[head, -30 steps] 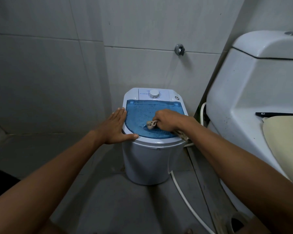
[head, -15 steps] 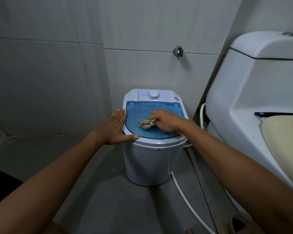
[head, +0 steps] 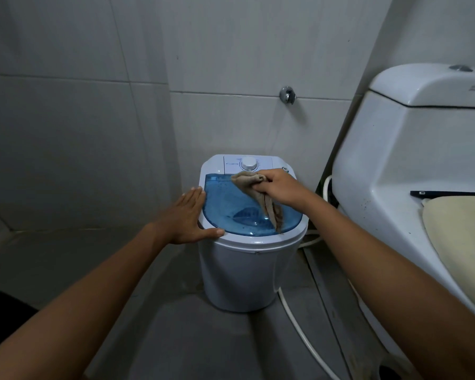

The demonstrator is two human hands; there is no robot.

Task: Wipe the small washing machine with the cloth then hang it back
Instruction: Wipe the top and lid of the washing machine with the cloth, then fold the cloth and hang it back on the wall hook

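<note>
A small white washing machine point(head: 244, 272) with a clear blue lid point(head: 239, 212) and a white dial point(head: 249, 163) stands on the floor against the tiled wall. My right hand point(head: 283, 187) grips a tan cloth point(head: 258, 193) near the lid's back edge, just below the dial; the cloth trails down across the lid toward its front right rim. My left hand point(head: 187, 218) lies flat with fingers together against the machine's left rim, thumb along the front edge.
A white toilet point(head: 412, 165) with a cream seat cover point(head: 461, 242) stands close on the right. A white hose point(head: 299, 322) runs along the floor from the machine. A metal wall fitting point(head: 287, 94) sits above the machine. Grey floor lies in front and to the left.
My right hand has moved with the cloth from the middle of the lid up to its back edge, and the cloth has unfolded into a longer strip. The left hand has stayed in place.
</note>
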